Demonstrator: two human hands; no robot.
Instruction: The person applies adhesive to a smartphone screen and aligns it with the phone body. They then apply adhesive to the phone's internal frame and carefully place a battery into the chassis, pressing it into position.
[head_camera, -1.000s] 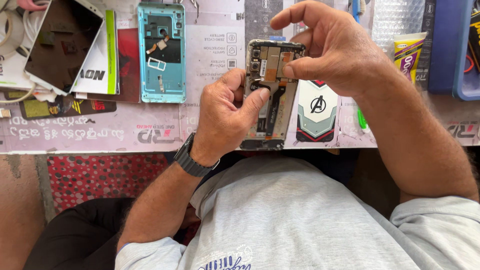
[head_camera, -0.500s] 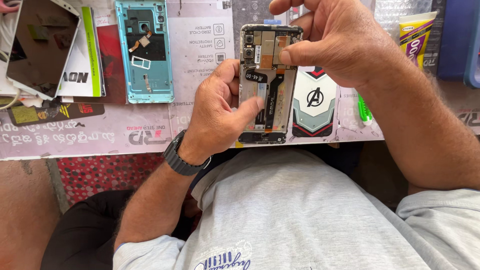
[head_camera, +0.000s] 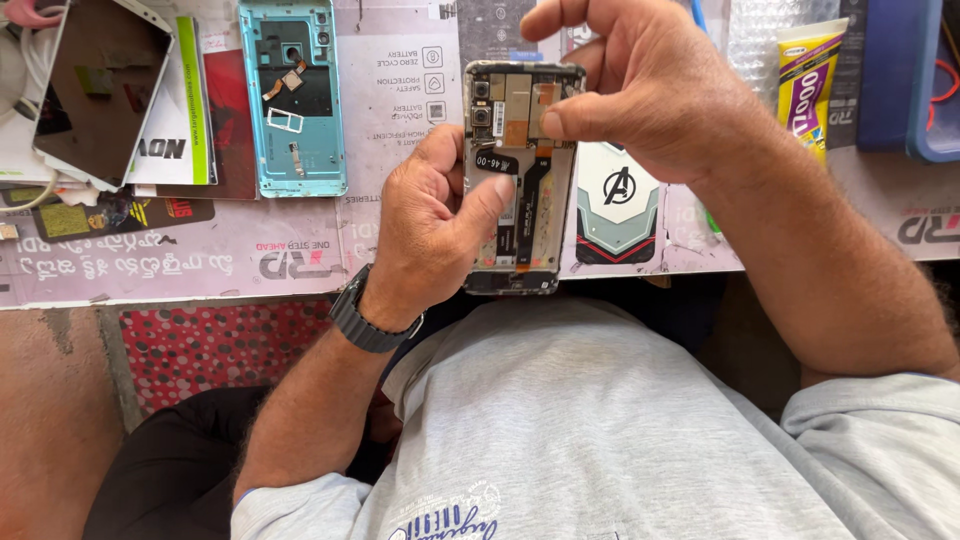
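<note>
An opened phone (head_camera: 520, 180) with its back cover off shows its circuit board, cameras and flex cables. My left hand (head_camera: 435, 225) grips its left edge, thumb lying across the middle of the board. My right hand (head_camera: 645, 85) is over the phone's top right corner, thumb and forefinger pinched at a small part on the upper board; what they pinch is too small to make out. The phone is held just above the near edge of the worktable (head_camera: 240, 260).
A light blue phone back cover (head_camera: 293, 100) lies inside-up at the back left, beside a detached screen (head_camera: 95, 90). A printed phone case (head_camera: 620, 215) lies right of the phone. A yellow glue tube (head_camera: 808, 85) and a blue tray (head_camera: 915, 80) sit at far right.
The view has shifted so the phone and hands sit a little lower and more central. My right thumb and forefinger have closed in on the phone's upper right board. My left grip is unchanged.
</note>
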